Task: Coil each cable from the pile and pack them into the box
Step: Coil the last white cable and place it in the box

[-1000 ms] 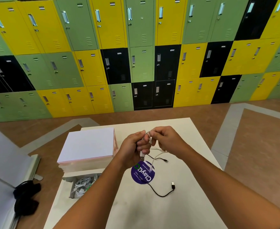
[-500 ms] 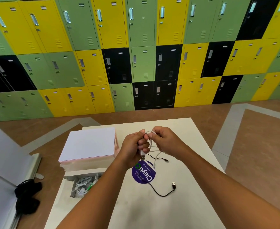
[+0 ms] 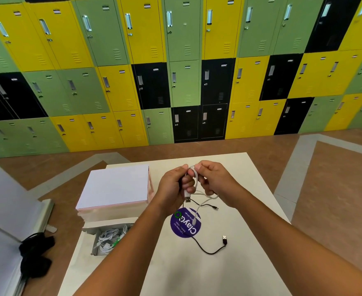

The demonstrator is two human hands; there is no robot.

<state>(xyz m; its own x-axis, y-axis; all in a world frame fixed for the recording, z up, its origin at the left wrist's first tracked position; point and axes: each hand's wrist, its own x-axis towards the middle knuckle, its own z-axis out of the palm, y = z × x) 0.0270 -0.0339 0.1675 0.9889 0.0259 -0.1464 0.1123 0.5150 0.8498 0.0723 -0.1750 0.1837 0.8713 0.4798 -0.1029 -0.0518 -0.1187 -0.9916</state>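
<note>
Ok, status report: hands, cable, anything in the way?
Left hand and right hand both grip the white cable above the table. Black cable lies loose on the table, uncoiled. Open box at near left, way looks clear.

Table: cream square tabletop
Left: white pink-edged panel is lying far, open cardboard box near.
Centre: thin black cable is curling at round purple sticker's near edge.

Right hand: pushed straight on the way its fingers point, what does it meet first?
Left hand, almost at once: the right hand points leftward at it, with only the white cable loop between them. Depth unclear.
</note>
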